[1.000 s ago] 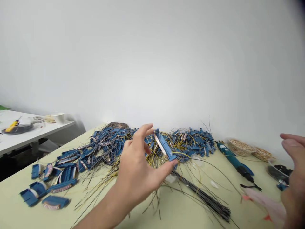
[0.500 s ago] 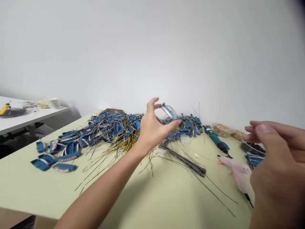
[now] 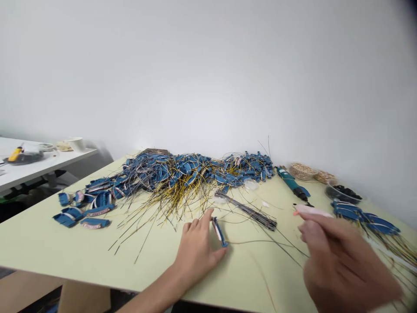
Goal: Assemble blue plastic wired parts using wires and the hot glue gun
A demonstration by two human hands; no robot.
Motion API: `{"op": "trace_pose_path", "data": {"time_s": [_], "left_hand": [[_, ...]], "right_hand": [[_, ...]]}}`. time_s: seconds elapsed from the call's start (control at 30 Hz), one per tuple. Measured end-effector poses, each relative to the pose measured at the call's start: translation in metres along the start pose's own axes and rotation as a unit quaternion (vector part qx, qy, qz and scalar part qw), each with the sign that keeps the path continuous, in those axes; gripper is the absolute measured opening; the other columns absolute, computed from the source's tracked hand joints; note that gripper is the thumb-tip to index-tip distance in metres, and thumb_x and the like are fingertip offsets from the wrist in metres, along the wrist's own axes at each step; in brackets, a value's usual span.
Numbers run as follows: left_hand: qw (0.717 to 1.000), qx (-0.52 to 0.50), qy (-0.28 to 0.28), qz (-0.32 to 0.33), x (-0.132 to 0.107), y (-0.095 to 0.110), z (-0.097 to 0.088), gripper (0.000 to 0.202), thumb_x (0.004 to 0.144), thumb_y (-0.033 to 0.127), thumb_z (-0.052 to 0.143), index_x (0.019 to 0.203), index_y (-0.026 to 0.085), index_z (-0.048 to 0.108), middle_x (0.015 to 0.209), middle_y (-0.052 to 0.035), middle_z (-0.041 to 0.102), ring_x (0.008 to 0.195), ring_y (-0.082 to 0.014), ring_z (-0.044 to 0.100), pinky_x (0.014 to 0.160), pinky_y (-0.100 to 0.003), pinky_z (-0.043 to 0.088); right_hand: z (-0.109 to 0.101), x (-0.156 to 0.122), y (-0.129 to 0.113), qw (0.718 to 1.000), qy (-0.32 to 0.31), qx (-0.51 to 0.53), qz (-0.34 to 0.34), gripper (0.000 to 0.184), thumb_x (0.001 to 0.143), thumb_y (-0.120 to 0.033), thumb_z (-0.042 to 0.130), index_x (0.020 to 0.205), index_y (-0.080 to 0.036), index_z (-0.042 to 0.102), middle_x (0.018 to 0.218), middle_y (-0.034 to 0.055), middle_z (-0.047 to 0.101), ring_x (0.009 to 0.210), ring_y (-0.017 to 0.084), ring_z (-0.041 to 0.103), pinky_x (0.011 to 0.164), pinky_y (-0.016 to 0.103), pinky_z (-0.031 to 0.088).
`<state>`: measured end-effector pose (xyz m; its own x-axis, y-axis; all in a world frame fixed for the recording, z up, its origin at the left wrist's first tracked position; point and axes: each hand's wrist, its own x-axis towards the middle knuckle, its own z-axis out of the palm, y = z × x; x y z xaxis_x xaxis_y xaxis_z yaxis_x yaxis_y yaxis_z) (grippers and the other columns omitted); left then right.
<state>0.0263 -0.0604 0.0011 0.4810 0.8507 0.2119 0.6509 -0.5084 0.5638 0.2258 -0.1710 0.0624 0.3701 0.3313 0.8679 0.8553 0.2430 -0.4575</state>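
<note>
My left hand (image 3: 198, 243) pinches a small blue boat-shaped piece (image 3: 219, 232) with a pale stripe, thumb at its lower end and fingers at the upper end. A thin dark wire runs rightward beside the piece. My right hand (image 3: 348, 265), smeared by motion, is closed around the pink glue gun (image 3: 312, 211). Its handle is hidden behind the hand, while the nozzle end shows past the fingers. Between the hands lies a bundle of dark wires (image 3: 250, 211).
A heap of blue pieces (image 3: 163, 171) with yellow and grey wires lines the back; several loose ones (image 3: 94, 223) lie left. A teal electric screwdriver (image 3: 291, 182), tubs of pale bits (image 3: 302, 171), a tub of black parts (image 3: 343, 193) and wired blue pieces (image 3: 379, 222) lie right.
My left hand has lowered the blue piece from above the heap towards the table's front. My right hand has moved left and down onto the glue gun and closed.
</note>
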Motion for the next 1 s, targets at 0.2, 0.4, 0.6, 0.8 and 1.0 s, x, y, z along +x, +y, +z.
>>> {"op": "trace_pose_path", "data": {"time_s": [0.2, 0.4, 0.6, 0.8, 1.0], "left_hand": [[0.997, 0.019, -0.078, -0.013, -0.008, -0.014, 0.000, 0.102, 0.063, 0.033, 0.077, 0.150, 0.010, 0.030, 0.128, -0.0172, 0.060, 0.120, -0.0369, 0.046, 0.106, -0.051, 0.030], [0.985, -0.012, -0.170, 0.019, -0.002, -0.031, -0.020, 0.114, 0.055, 0.027, 0.084, 0.153, 0.024, 0.026, 0.137, -0.0039, 0.059, 0.125, -0.0312, 0.043, 0.110, -0.045, 0.030], [0.972, -0.030, -0.232, 0.031, 0.010, -0.042, -0.036, 0.121, 0.048, 0.034, 0.091, 0.152, 0.021, 0.031, 0.145, -0.0113, 0.050, 0.133, -0.0357, 0.040, 0.114, -0.050, 0.028], [0.986, -0.066, -0.152, 0.010, 0.009, -0.062, -0.056, 0.102, 0.070, 0.054, 0.079, 0.153, 0.030, 0.025, 0.151, -0.0112, 0.045, 0.137, -0.0337, 0.042, 0.112, -0.051, 0.036], [0.996, 0.088, -0.011, 0.027, 0.015, -0.089, -0.087, 0.071, 0.091, 0.059, 0.053, 0.148, 0.023, 0.034, 0.146, -0.0129, 0.050, 0.131, -0.0316, 0.049, 0.108, -0.050, 0.042]], "right_hand": [[0.075, 0.031, 0.047, 0.958, -0.281, -0.047, 0.028, 0.014, 0.094, -0.029, 0.060, 0.090, -0.018, 0.067, 0.083, 0.0006, 0.069, 0.067, 0.012, 0.062, 0.060, 0.027, 0.053], [0.128, 0.032, 0.088, 0.851, -0.507, -0.137, 0.007, 0.020, 0.096, -0.035, 0.059, 0.104, -0.017, 0.066, 0.103, 0.0043, 0.069, 0.087, 0.016, 0.066, 0.079, 0.037, 0.056], [0.142, 0.032, 0.097, 0.785, -0.593, -0.175, -0.036, 0.023, 0.095, -0.035, 0.060, 0.111, -0.018, 0.065, 0.116, 0.0067, 0.066, 0.101, 0.020, 0.065, 0.089, 0.043, 0.054], [0.146, 0.028, 0.097, 0.762, -0.612, -0.206, -0.058, 0.026, 0.094, -0.034, 0.061, 0.113, -0.018, 0.064, 0.120, 0.0072, 0.065, 0.107, 0.022, 0.063, 0.093, 0.046, 0.052], [0.150, 0.022, 0.099, 0.747, -0.621, -0.232, -0.059, 0.027, 0.094, -0.035, 0.061, 0.114, -0.017, 0.064, 0.118, 0.0071, 0.065, 0.104, 0.022, 0.064, 0.091, 0.046, 0.052]]}}
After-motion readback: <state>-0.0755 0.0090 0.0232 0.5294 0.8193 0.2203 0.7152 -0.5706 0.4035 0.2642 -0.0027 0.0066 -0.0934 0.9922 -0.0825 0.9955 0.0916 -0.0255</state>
